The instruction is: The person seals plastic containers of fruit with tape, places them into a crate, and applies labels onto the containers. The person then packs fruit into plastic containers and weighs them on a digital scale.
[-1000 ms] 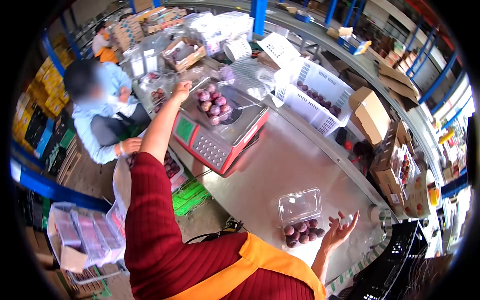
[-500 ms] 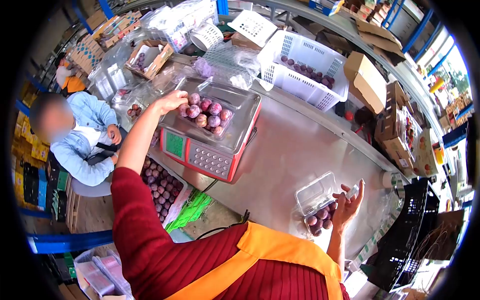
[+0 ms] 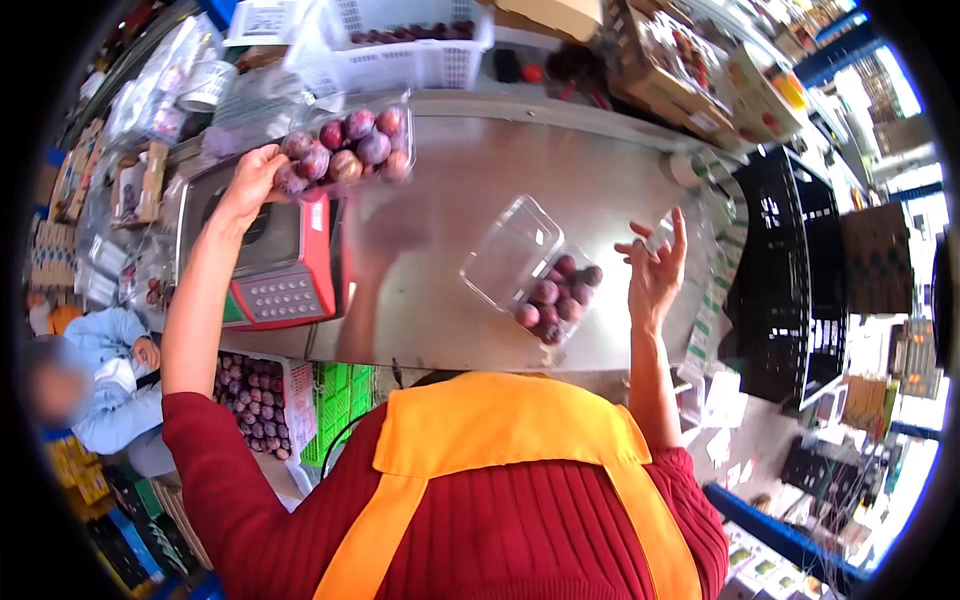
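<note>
My left hand (image 3: pixel 254 182) grips the near left end of a clear plastic container of plums (image 3: pixel 346 150), held up over the right part of the red scale (image 3: pixel 282 292) and the steel table (image 3: pixel 430 300). My right hand (image 3: pixel 655 262) is raised over the right side of the table, fingers spread, with a small whitish piece by the fingers that I cannot make out. Between the hands, a second container (image 3: pixel 518 245) lies with its lid folded open and several dark plums (image 3: pixel 557 292) in its near half.
A white crate (image 3: pixel 400 68) with plums stands beyond the table. Black crates (image 3: pixel 775 270) are at the right. A crate of plums (image 3: pixel 258 405) sits below the table at left, near green crates (image 3: pixel 340 400). A co-worker in a blue jacket (image 3: pixel 112 375) is at far left.
My left hand has taken hold of the plum container and lifted it off the scale towards the right. The view has turned to the right. My right hand stays raised with fingers spread.
</note>
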`<action>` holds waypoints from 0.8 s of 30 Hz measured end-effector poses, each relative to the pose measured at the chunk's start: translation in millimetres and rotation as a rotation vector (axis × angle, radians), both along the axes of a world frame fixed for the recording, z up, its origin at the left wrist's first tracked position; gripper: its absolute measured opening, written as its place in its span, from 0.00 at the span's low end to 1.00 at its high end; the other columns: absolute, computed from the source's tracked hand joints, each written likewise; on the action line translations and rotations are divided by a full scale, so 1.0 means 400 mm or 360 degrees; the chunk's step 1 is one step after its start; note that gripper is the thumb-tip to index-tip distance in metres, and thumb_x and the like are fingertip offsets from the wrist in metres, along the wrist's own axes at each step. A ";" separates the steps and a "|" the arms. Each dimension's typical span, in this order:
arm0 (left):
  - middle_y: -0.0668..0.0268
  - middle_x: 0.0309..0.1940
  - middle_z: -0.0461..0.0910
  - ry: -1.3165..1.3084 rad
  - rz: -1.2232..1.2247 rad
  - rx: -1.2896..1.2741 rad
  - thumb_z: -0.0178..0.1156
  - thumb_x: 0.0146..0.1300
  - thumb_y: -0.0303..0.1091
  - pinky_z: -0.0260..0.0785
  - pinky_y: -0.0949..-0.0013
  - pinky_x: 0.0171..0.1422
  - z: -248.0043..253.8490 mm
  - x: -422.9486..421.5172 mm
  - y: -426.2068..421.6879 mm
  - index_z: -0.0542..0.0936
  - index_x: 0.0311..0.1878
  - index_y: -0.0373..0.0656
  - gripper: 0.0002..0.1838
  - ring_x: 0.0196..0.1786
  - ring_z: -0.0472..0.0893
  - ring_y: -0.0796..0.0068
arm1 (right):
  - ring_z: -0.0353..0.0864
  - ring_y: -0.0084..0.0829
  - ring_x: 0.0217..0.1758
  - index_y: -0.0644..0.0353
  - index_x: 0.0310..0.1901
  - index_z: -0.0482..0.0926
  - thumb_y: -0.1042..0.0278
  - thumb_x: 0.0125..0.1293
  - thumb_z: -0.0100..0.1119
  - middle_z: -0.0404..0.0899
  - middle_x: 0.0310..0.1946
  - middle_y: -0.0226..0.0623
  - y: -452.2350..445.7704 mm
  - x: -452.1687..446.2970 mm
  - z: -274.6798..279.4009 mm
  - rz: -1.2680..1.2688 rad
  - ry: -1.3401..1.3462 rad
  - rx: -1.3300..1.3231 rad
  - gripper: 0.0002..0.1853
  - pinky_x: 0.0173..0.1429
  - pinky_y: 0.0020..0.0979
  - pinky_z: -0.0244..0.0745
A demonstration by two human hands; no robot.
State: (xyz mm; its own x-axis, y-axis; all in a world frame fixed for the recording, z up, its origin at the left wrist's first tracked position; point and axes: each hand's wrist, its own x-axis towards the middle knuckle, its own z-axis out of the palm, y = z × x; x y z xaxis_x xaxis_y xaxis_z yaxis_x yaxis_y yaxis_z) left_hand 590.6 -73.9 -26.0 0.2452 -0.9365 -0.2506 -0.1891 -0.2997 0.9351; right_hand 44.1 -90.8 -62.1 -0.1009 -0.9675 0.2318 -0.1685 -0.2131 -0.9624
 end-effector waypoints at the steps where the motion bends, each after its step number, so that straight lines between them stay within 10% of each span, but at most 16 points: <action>1: 0.73 0.28 0.77 0.0088 0.0049 -0.0060 0.52 0.74 0.33 0.81 0.71 0.32 -0.052 -0.053 -0.039 0.77 0.37 0.44 0.08 0.29 0.80 0.82 | 0.86 0.27 0.39 0.54 0.77 0.50 0.84 0.68 0.48 0.82 0.49 0.44 -0.004 -0.030 -0.010 -0.0027 -0.0014 -0.0013 0.37 0.44 0.25 0.81; 3: 0.69 0.42 0.83 0.0186 0.0039 -0.0047 0.50 0.75 0.33 0.83 0.69 0.43 -0.164 -0.129 -0.097 0.78 0.49 0.42 0.09 0.39 0.84 0.81 | 0.86 0.27 0.39 0.53 0.77 0.50 0.84 0.68 0.48 0.82 0.49 0.44 0.002 -0.082 -0.030 -0.0052 -0.0083 -0.0005 0.38 0.44 0.25 0.80; 11: 0.67 0.30 0.78 -0.0140 0.0477 0.0101 0.57 0.71 0.35 0.83 0.68 0.29 -0.484 -0.390 -0.168 0.77 0.34 0.39 0.10 0.31 0.83 0.75 | 0.85 0.24 0.40 0.52 0.76 0.52 0.87 0.66 0.48 0.81 0.49 0.43 0.028 -0.220 -0.147 -0.0071 -0.0154 0.0097 0.38 0.45 0.24 0.81; 16: 0.60 0.46 0.77 0.0276 0.0738 -0.0061 0.61 0.70 0.48 0.81 0.61 0.49 -0.437 -0.463 -0.046 0.72 0.53 0.39 0.22 0.45 0.82 0.69 | 0.86 0.27 0.39 0.51 0.76 0.54 0.85 0.63 0.51 0.82 0.49 0.42 -0.037 -0.198 -0.195 0.0198 0.0122 0.0158 0.39 0.44 0.26 0.81; 18: 0.64 0.42 0.77 0.0080 0.0937 -0.0146 0.60 0.70 0.43 0.80 0.72 0.40 -0.412 -0.552 0.089 0.74 0.47 0.42 0.14 0.42 0.81 0.75 | 0.86 0.27 0.40 0.49 0.75 0.55 0.84 0.63 0.53 0.83 0.48 0.41 -0.071 -0.184 -0.237 0.0308 0.0246 0.0199 0.39 0.45 0.27 0.81; 24: 0.64 0.43 0.76 0.1374 0.0458 0.0521 0.60 0.71 0.49 0.79 0.52 0.53 -0.359 -0.939 0.334 0.72 0.56 0.50 0.19 0.46 0.80 0.66 | 0.85 0.27 0.42 0.50 0.73 0.61 0.80 0.62 0.58 0.84 0.44 0.39 -0.095 -0.151 -0.321 0.0627 0.0155 0.0358 0.37 0.45 0.27 0.81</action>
